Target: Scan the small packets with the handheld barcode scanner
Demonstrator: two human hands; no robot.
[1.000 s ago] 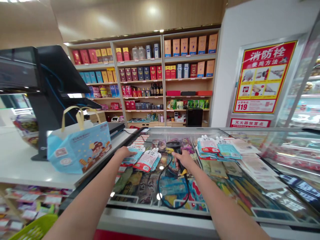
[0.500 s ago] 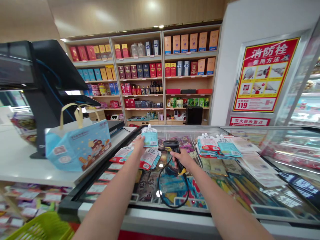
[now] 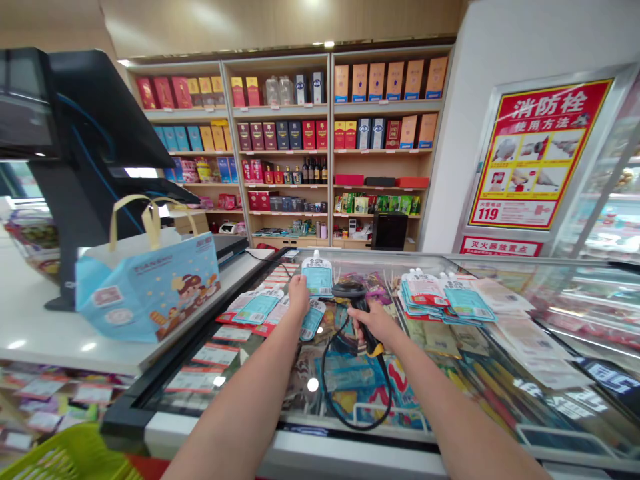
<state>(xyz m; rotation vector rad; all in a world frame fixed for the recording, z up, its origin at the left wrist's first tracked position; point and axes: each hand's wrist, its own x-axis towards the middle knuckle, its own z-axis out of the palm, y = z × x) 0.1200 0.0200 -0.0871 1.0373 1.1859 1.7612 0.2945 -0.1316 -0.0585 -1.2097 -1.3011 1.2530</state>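
My left hand (image 3: 299,293) is closed on a blue-and-white spouted pouch (image 3: 317,276), held upright above the freezer's glass top. Wrapped around the handle of a black and yellow barcode scanner (image 3: 371,333) is my right hand (image 3: 373,322). The scanner's head is close beside the pouch, and its black cable loops down over the glass. Under and left of my left hand lies a loose spread of red and blue pouches (image 3: 257,308). Stacks of similar pouches (image 3: 425,297) sit to the right of the scanner.
A blue paper bag (image 3: 150,287) stands on the white counter (image 3: 110,357) at left, beside a black checkout screen (image 3: 100,113). Flat clear packets (image 3: 530,340) lie at right on the chest freezer (image 3: 380,460). A green basket (image 3: 75,453) is at lower left.
The held pouch has moved slightly right, closer to the scanner head. More of the pouch spread at left is uncovered. The view has shifted a little.
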